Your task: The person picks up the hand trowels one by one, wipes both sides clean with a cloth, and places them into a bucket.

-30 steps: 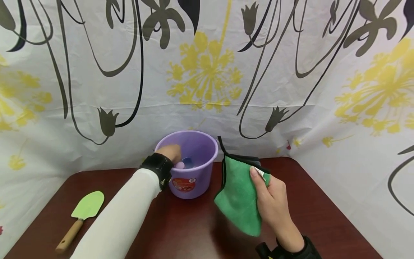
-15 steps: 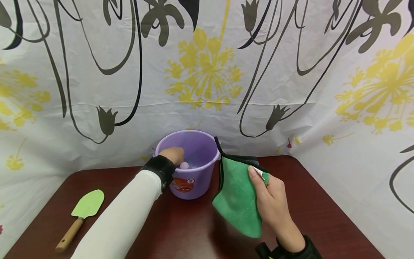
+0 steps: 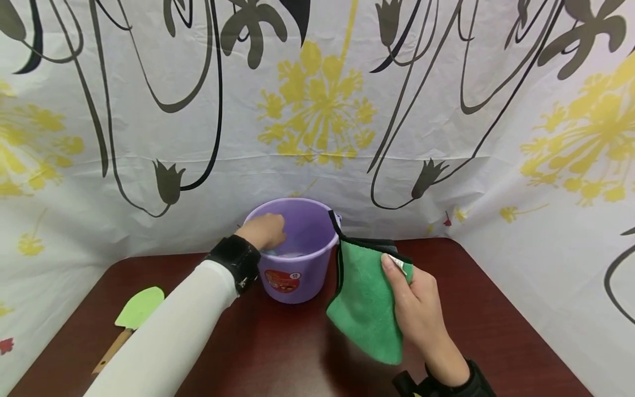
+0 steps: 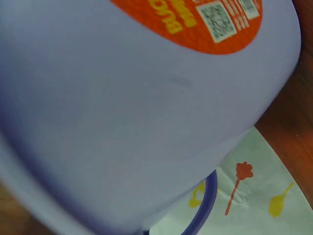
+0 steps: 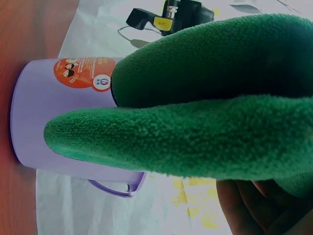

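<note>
The left hand (image 3: pixel 265 230) is over the near left rim of a purple bucket (image 3: pixel 297 281), back of the hand up. Its fingertips are hidden, so whether it holds anything does not show. Something pale, only partly visible, lies low inside the bucket. To the bucket's right, the right hand (image 3: pixel 419 306) pinches a folded green cloth (image 3: pixel 367 298) with black edging, thumb on top near a white tag. In the right wrist view, the cloth (image 5: pixel 195 139) hangs in front of the bucket (image 5: pixel 63 103), and fingers (image 5: pixel 259 205) show beneath it. The left wrist view has only the bucket's outer wall (image 4: pixel 137 112) close up.
A trowel with a light green blade (image 3: pixel 139 306) and wooden handle lies on the dark red table (image 3: pixel 288 353) at the left, partly covered by the left sleeve (image 3: pixel 173 325). A white patterned curtain (image 3: pixel 317 182) stands right behind the table.
The left hand has risen from inside the bucket to its rim. A pink rounded thing beside it is no longer visible. The right hand and cloth have barely moved.
</note>
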The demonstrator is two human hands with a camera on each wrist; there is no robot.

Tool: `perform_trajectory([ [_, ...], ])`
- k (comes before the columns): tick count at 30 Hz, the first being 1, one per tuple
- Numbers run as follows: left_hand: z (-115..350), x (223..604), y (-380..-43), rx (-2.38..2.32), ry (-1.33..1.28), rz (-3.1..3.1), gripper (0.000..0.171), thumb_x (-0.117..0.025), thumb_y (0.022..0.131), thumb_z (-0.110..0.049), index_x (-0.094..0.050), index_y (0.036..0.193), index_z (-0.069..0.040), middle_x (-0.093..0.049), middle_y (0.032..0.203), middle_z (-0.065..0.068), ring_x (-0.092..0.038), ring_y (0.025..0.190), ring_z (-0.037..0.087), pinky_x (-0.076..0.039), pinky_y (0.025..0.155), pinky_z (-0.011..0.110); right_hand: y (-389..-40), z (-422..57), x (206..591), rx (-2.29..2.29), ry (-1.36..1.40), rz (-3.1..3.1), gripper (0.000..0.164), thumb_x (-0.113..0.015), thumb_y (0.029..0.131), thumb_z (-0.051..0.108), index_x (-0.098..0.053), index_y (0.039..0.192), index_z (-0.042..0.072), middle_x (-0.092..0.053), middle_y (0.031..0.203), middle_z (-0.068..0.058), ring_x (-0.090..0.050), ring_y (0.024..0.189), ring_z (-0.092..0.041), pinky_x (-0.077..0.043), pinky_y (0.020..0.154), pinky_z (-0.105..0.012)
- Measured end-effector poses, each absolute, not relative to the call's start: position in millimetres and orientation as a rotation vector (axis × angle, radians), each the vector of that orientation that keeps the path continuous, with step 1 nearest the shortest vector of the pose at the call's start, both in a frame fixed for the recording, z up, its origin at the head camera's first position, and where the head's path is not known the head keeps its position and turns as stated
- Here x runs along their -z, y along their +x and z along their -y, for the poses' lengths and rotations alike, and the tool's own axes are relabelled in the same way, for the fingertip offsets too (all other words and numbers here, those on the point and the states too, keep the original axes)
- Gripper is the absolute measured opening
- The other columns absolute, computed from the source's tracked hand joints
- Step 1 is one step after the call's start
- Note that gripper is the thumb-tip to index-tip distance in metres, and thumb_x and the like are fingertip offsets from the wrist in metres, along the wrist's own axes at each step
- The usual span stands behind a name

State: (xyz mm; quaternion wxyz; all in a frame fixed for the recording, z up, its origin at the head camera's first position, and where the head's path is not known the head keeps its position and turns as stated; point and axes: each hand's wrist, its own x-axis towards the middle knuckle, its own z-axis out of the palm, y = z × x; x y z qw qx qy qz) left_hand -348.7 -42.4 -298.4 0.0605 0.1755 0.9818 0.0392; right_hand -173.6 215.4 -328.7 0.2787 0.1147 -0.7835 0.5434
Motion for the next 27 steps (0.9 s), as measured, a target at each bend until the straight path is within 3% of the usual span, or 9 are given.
perform_trajectory([
  [4, 52.8, 295.9, -344.1, -0.212, 0.625, -3.061, 0.023, -0.053, 0.098, -0.019, -0.063, 0.079, -0.01, -0.069, 0.091, 0.011, -0.065, 0.087, 0.025, -0.054, 0.084, 0.046, -174.1, -216.6, 327.4, -1.515, 0.292, 2.143, 0.042, -0.05, 0.107, 0.022, -0.064, 0.071, 0.006, -0.054, 0.05, 0.006, -0.058, 0.046, -0.013, -0.048, 0.05, -0.03],
  [7, 64.7, 297.5, -340.2, -0.339, 0.696, -3.166, 0.025, -0.054, 0.098, -0.02, -0.065, 0.078, -0.012, -0.066, 0.084, 0.007, -0.063, 0.081, 0.024, -0.053, 0.077, 0.046, -174.6, -217.7, 327.2, -1.554, 0.268, 2.163, 0.043, -0.049, 0.108, 0.025, -0.066, 0.074, 0.004, -0.056, 0.05, 0.005, -0.06, 0.046, -0.015, -0.05, 0.051, -0.031],
  [11, 81.3, 302.0, -327.6, -0.576, 0.734, -3.308, 0.022, -0.054, 0.1, -0.02, -0.074, 0.099, -0.011, -0.072, 0.098, 0.007, -0.069, 0.094, 0.028, -0.054, 0.084, 0.048, -174.0, -219.9, 325.7, -1.572, 0.218, 2.165, 0.044, -0.048, 0.108, 0.026, -0.066, 0.076, 0.002, -0.058, 0.052, 0.005, -0.061, 0.048, -0.016, -0.05, 0.052, -0.032],
  [15, 97.7, 311.2, -306.5, -0.834, 0.703, -3.424, 0.023, -0.054, 0.101, -0.021, -0.073, 0.106, -0.009, -0.072, 0.107, 0.008, -0.069, 0.103, 0.028, -0.054, 0.089, 0.048, -173.2, -222.2, 323.9, -1.582, 0.195, 2.149, 0.043, -0.048, 0.108, 0.027, -0.067, 0.078, 0.002, -0.059, 0.053, 0.005, -0.062, 0.049, -0.017, -0.05, 0.052, -0.032],
  [19, 117.6, 326.3, -282.5, -1.021, 0.663, -3.519, 0.023, -0.057, 0.101, -0.022, -0.074, 0.106, -0.008, -0.073, 0.104, 0.008, -0.07, 0.096, 0.027, -0.056, 0.084, 0.048, -173.5, -223.2, 323.5, -1.594, 0.193, 2.142, 0.043, -0.047, 0.108, 0.027, -0.067, 0.078, 0.003, -0.058, 0.052, 0.004, -0.062, 0.049, -0.017, -0.05, 0.052, -0.032],
  [27, 167.2, 361.9, -227.8, -1.013, 0.16, -3.558, 0.031, -0.057, 0.102, -0.029, -0.072, 0.111, -0.003, -0.072, 0.11, 0.02, -0.068, 0.1, 0.04, -0.05, 0.083, 0.058, -177.5, -223.0, 320.0, -1.7, 0.169, 2.097, 0.046, -0.046, 0.109, 0.03, -0.067, 0.077, 0.004, -0.062, 0.058, 0.0, -0.064, 0.054, -0.018, -0.052, 0.057, -0.031],
])
